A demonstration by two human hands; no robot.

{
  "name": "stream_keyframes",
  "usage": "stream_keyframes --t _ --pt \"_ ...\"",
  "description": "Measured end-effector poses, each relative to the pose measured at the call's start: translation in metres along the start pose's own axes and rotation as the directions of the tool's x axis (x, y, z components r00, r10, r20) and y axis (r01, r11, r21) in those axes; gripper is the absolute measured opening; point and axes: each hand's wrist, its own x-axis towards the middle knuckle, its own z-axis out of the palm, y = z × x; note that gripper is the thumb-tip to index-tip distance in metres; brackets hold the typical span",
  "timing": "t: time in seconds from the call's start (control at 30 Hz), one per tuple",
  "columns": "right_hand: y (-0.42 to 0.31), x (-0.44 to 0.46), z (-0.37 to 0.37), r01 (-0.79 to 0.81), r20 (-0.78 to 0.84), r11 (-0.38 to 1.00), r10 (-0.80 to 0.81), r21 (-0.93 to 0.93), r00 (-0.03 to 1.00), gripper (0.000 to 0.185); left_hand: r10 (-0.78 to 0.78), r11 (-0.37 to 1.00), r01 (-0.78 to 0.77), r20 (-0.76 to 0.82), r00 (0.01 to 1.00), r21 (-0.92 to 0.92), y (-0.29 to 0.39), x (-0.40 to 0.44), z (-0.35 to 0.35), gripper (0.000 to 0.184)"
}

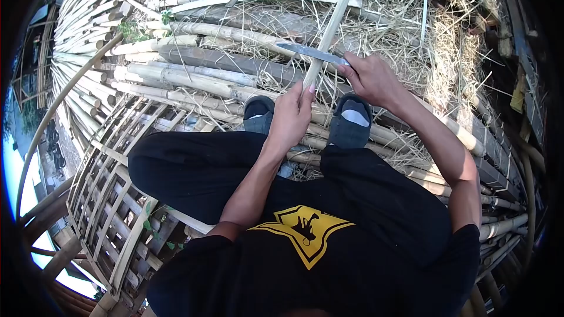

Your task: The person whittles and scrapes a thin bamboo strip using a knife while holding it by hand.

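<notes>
My left hand (294, 113) is closed around the lower end of a pale bamboo strip (335, 25), which slants up and to the right. In my right hand (371, 80) is the handle of a knife (311, 53), most of the handle hidden by the fingers. The blade points left and lies across the strip, a little above my left hand. Whether its edge cuts into the strip cannot be made out.
Bamboo poles (182, 82) lie side by side beneath my sandalled feet. Thin shavings (399, 17) are scattered over the ground ahead. A woven bamboo lattice (111, 199) stands at the left, and more poles (505, 226) lie at the right.
</notes>
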Motion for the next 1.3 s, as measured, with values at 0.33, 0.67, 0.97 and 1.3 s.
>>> stream_keyframes --t 0.33,0.67,0.97,1.3 --pt "0.046 0.017 -0.021 0.044 0.020 0.958 -0.040 -0.285 0.999 0.034 0.004 1.000 -0.004 0.025 1.000 0.013 0.006 0.010 -0.001 0.031" --pt "0.079 0.041 -0.024 0.171 -0.070 0.913 -0.211 -0.372 0.975 0.043 0.026 0.999 -0.026 -0.019 0.999 0.036 0.010 0.013 -0.004 0.030" --pt "0.207 -0.007 -0.215 -0.706 -0.734 0.677 0.370 -0.208 0.570 0.065 -0.178 0.884 0.221 0.141 0.974 -0.412 0.021 -0.007 -0.032 0.028" --pt "0.032 0.012 -0.045 -0.134 -0.018 0.988 0.135 0.073 0.991 0.041 -0.207 0.776 0.337 0.290 0.934 -0.533 0.023 0.000 -0.017 0.028"
